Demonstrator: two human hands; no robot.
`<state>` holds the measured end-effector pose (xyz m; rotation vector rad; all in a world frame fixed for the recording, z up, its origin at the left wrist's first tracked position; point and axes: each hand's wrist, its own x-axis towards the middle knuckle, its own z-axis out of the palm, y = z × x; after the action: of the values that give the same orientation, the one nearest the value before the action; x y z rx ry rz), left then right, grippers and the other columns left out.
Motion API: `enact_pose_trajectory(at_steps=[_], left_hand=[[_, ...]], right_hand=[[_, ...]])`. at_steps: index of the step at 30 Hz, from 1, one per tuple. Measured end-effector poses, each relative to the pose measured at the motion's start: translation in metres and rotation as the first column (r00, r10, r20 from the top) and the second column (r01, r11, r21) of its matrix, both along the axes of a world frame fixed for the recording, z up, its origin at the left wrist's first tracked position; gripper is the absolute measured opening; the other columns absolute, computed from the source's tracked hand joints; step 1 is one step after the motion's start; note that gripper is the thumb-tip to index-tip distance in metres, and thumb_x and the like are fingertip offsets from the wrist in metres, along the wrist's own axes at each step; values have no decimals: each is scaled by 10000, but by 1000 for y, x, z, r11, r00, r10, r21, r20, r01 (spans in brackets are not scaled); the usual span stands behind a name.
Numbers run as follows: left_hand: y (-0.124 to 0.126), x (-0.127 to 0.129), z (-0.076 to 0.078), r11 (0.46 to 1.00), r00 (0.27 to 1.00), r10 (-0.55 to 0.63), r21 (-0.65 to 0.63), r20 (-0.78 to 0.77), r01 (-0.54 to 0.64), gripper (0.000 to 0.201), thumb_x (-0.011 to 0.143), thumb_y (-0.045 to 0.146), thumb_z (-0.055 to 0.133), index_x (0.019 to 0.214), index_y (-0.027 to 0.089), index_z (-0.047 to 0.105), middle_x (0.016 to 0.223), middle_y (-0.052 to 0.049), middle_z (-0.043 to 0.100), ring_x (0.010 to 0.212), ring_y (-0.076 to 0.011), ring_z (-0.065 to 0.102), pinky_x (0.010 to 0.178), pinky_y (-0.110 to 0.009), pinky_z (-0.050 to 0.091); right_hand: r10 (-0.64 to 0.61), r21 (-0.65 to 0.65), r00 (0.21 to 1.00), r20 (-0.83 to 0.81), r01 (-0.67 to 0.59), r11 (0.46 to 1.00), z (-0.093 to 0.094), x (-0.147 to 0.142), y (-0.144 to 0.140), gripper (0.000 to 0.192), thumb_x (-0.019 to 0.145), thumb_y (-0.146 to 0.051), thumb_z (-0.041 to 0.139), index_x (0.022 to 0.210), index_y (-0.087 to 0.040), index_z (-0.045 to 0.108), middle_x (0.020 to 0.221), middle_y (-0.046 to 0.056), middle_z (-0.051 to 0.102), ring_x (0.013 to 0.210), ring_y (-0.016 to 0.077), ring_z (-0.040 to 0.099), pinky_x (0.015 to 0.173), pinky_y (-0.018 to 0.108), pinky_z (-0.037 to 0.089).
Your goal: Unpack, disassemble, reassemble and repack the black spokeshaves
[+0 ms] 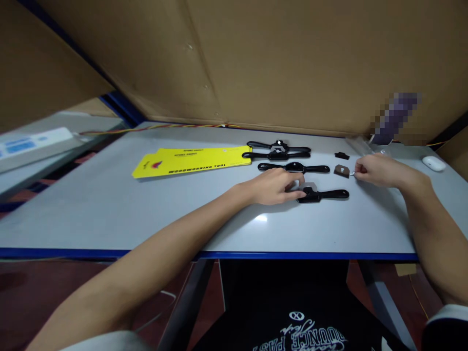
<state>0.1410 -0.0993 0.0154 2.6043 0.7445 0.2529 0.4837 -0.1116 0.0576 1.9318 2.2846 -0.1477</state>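
My left hand has its thumb and fingers closed at the middle of the nearest black spokeshave, covering its left handle. A greyish plate shows at its body by my fingertips. My right hand pinches a small shiny metal piece, perhaps a screw, just above the table. Left of it lies a brown-grey slotted blade. Behind that blade is a small black cap plate. Another spokeshave lies behind my left hand.
Two more spokeshaves lie farther back, touching yellow printed cards. At the right are a clear plastic bag, a pixelated purple item and a white earbud case. Cardboard walls stand behind the table; a power strip is at left.
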Motion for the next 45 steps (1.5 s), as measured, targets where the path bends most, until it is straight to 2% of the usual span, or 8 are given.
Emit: enact_pose_trajectory(at_steps=[14,16,19,22,26,30,38,45], left_hand=[[0,0,1,1000,1000,-5,-5,10,5,406,1051,507,480,1130,170,693,759,-31,686,653,-197,570,661,-329,340],[0,0,1,1000,1000,-7,0,11,7,392,1054,496,481,1125,173,693,766,-33,695,656,-197,584,658,-327,345],[-1,0,1,1000,1000,-6,10,9,6,385,1055,493,484,1127,177,691,762,-29,696,646,-197,588,650,-324,344],[-1,1,1,1000,1000,-6,14,6,6,389,1054,499,488,1128,176,692,748,-25,689,628,-191,573,646,-322,336],[-1,1,0,1000,1000,0,12,3,0,382,1050,492,495,1129,174,693,738,-22,680,625,-188,554,648,-322,328],[0,1,0,1000,1000,-9,16,9,9,390,1052,509,506,1144,182,696,713,-12,665,623,-191,560,648,-317,340],[1,2,-1,1000,999,1,-27,48,0,391,1017,502,549,1155,168,699,756,-24,677,646,-185,561,671,-327,373],[-2,3,2,999,999,31,-43,31,-30,346,976,498,530,1053,179,643,772,-27,656,669,-190,553,674,-326,365]], right_hand=[[-6,-14,997,-78,5,1000,13,-11,-3,105,911,-248,693,806,-248,690,598,11,692,606,214,638,660,376,452],[23,7,994,-111,-22,1000,13,-12,-2,47,915,-238,683,898,-232,727,670,15,734,615,205,645,675,365,455],[117,131,975,-190,-93,987,11,-13,-3,303,923,-262,669,1208,-214,760,872,38,802,659,200,662,675,346,455],[254,283,937,-242,-182,942,7,-22,-6,399,959,-269,599,1322,-210,756,905,49,797,713,211,674,697,343,462],[464,432,843,-272,-323,842,-4,-47,-15,274,987,-237,532,1054,-221,797,913,77,794,764,227,686,738,356,476],[611,475,711,-348,-428,769,-17,-74,-27,174,955,-195,568,1009,-219,731,849,43,758,680,183,631,681,323,452],[627,480,690,-362,-438,760,-32,-85,-32,156,976,-166,571,1052,-223,695,852,21,750,681,167,622,678,309,441],[707,600,676,-209,-482,639,-34,-82,-27,264,1046,-177,539,1179,-194,767,896,61,800,701,196,665,725,344,476]])
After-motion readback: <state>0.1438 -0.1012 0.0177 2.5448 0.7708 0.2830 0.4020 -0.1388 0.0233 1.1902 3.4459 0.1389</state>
